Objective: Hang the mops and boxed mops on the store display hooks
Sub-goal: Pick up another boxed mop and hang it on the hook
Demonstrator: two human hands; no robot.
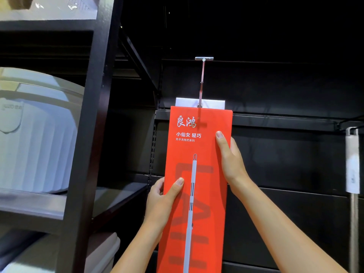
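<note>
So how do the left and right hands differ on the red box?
The left hand grips the left edge of the red box; the right hand grips its right edge. The left hand sits lower, the right hand higher. Both lay a thumb on the front.

The red box (197,174) looks like smooth cardboard with a soft satin sheen, its print lying flat. The white tab (214,103) at its top seems plain matt card. The hook (202,75) is bright polished metal, catching light along its rod. The back panel (285,158) is matt black, apparently painted metal, and the shelf upright (88,134) has the same dull dark finish. The tub (35,138) is white plastic, ribbed and faintly glossy. At the far right, the mop handle (353,233) looks like brushed metal below a smooth white plastic sleeve (352,158).
</note>
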